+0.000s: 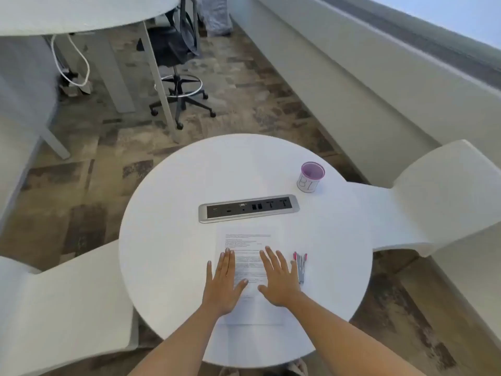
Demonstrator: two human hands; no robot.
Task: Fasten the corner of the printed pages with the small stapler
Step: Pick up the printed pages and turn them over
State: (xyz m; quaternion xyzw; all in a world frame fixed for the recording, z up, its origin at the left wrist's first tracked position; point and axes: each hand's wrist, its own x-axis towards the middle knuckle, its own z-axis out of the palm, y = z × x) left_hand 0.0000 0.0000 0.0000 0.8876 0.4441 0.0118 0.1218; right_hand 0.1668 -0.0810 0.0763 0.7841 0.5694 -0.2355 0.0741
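Observation:
The printed pages point(248, 241) lie flat on the round white table point(168, 240), just in front of me. My left hand point(223, 283) rests palm down on the left side of the pages, fingers spread. My right hand point(279, 280) rests palm down on their right side, fingers also spread. Neither hand holds anything. I see no stapler anywhere in view.
A silver power strip point(249, 208) is set into the table behind the pages. Several pens with pink caps point(300, 267) lie right of my right hand. A purple-rimmed cup point(311, 177) stands at the back right. White chairs point(433, 196) flank the table.

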